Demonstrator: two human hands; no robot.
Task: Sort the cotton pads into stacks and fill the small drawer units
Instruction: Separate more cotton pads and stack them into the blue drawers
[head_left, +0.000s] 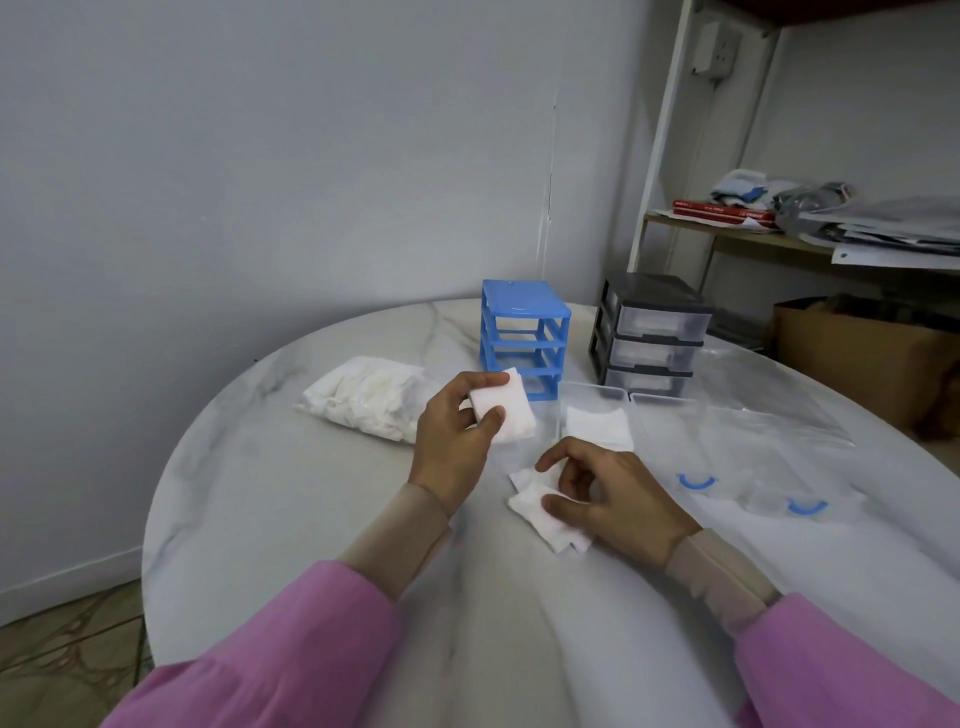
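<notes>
My left hand (457, 441) holds a small stack of white square cotton pads (506, 410) up in front of the blue drawer frame (524, 338), whose slots stand without drawers. My right hand (608, 493) rests on the table with its fingers pinching loose cotton pads (540, 512) that lie there. A clear drawer (571, 395) beyond my right hand has cotton pads (597, 423) in it. A plastic bag of more pads (369, 397) lies to the left. The grey drawer unit (649, 332) stands at the back right with its drawers in.
Two more clear drawers with blue handles (698, 480) (808, 506) lie on the round marble table (311, 519) to the right. A shelf with papers and books (779, 218) and a cardboard box (857, 358) stand behind the table.
</notes>
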